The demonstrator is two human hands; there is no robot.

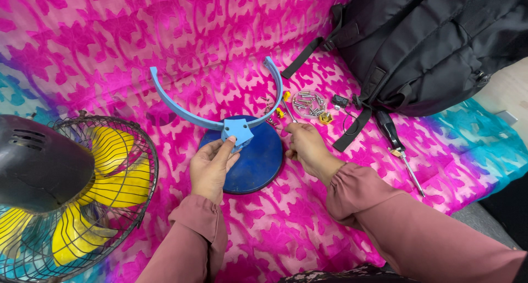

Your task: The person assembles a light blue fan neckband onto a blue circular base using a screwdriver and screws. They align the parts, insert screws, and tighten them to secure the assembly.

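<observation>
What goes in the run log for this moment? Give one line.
left hand: holds blue bracket | right hand: holds screwdriver | base: under bracket | screws: loose on cloth

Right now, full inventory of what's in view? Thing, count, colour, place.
Fan bracket: 1, light blue curved yoke on a block, centre, on the base.
Round base: 1, dark blue, centre, under the bracket.
Fan head: 1, dark motor housing, yellow blades, wire cage, lower left.
Clear dish of screws: 1, silver screws, right of the bracket.
Loose small parts: a few, yellow and dark, around the dish.
Screwdriver: 1, black handle, right, lying on the cloth.
Backpack: 1, black, upper right.
Cloth: 1, pink patterned with teal edges, under everything.
Left hand: holds the bracket's block.
Right hand: pinches a thin metal tool near the bracket.
</observation>
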